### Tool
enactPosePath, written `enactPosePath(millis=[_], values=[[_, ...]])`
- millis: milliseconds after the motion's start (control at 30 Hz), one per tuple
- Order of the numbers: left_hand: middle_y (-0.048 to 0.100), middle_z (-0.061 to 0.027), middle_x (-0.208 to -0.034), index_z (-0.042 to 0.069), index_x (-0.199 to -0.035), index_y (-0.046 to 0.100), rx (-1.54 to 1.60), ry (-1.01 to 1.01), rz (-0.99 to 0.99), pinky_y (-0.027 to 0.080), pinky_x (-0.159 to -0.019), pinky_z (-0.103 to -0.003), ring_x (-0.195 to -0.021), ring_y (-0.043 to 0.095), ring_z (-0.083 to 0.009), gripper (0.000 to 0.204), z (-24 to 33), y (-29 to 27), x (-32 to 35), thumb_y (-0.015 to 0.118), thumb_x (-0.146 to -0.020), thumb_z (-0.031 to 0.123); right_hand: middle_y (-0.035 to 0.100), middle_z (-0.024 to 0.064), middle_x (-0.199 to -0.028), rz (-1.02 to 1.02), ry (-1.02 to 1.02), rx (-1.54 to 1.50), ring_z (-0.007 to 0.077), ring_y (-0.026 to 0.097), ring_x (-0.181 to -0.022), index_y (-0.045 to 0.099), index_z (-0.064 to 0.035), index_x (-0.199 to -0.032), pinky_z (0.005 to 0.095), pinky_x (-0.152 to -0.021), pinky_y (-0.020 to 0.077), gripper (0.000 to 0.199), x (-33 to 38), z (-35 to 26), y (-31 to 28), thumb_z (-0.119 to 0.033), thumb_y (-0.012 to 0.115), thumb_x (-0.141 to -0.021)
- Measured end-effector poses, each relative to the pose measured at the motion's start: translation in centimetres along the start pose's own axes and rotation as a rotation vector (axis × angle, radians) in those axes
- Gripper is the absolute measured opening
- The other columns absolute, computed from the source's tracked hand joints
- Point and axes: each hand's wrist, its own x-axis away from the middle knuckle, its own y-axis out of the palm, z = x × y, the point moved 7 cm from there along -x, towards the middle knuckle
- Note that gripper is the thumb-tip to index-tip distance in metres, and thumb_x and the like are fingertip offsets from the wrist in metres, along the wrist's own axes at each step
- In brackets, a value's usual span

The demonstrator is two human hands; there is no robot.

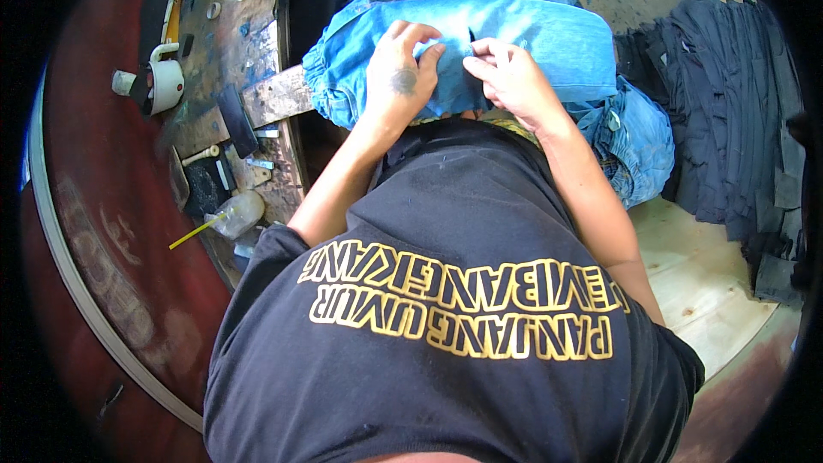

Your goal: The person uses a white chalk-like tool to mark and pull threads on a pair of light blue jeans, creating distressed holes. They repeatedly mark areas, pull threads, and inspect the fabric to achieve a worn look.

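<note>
Your two hands meet on the light blue jeans, which lie draped across your lap just in front of your belly, their long axis running left to right across the picture. Your left hand presses flat on the denim left of centre, fingers curled down, its grip clamped on a fold of cloth. Your right hand sits just beside it, fingertips pinching the fabric near a small dark slit between the two hands. That slit lies about equally close to both hands. More blue denim bunches below your right wrist.
</note>
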Motion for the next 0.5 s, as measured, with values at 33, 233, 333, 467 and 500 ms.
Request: enactPosePath(millis=[33,233,333,467,500], values=[[0.070,-0.0128,-0.089,0.001,-0.090,0.074,-0.012,-0.033,0.043,0.050,-0.073,-0.037,-0.079,0.065,-0.0249,0.020,0.0,-0.5,0.2,0.076,-0.093,0.020,0.057,-0.0023,-0.084,0.005,0.083,-0.145,0.0037,0.044,-0.057,0.066,-0.0033,-0.124,0.0223,-0.048,0.0328,0.028,0.4,0.7,0.0,-0.021,0.069,-0.102],[0.070,-0.0288,-0.077,-0.004,-0.081,0.075,-0.070,-0.560,-0.474,0.054,-0.080,-0.048,-0.082,0.074,-0.0418,0.068,-3.1,1.9,1.9,0.053,-0.106,0.056,0.054,-0.0019,-0.080,0.100,0.159,-0.486,0.0034,0.045,-0.051,0.065,-0.0001,-0.118,0.0228,-0.042,0.0301,0.023,1.0,1.8,-0.1,-0.018,0.067,-0.104],[0.067,-0.0322,-0.079,-0.007,-0.084,0.073,0.069,-0.637,-0.534,0.054,-0.073,-0.051,-0.075,0.073,-0.0440,0.068,-3.5,3.7,2.3,0.056,-0.104,0.056,0.055,-0.0017,-0.080,0.112,0.152,-0.419,0.0037,0.045,-0.051,0.066,-0.0003,-0.114,0.0229,-0.042,0.0306,0.020,0.7,2.0,0.2,-0.017,0.068,-0.103],[0.065,-0.0178,-0.067,-0.005,-0.079,0.068,0.066,-0.338,-0.348,0.050,-0.064,-0.042,-0.064,0.064,-0.0268,0.062,-2.5,4.5,2.2,0.058,-0.107,0.049,0.050,-0.0061,-0.075,0.101,0.171,-0.183,0.0013,0.038,-0.051,0.065,-0.0052,-0.113,0.0210,-0.044,0.0262,0.018,0.4,2.1,0.5,-0.020,0.069,-0.103],[0.066,-0.0212,-0.069,-0.005,-0.080,0.068,0.104,-0.351,-0.312,0.050,-0.065,-0.045,-0.065,0.066,-0.0318,0.059,-2.7,4.5,2.6,0.058,-0.107,0.047,0.049,-0.0066,-0.073,0.093,0.133,-0.153,0.0015,0.038,-0.051,0.066,-0.0049,-0.111,0.0212,-0.044,0.0263,0.018,0.3,1.9,0.5,-0.020,0.070,-0.103]])
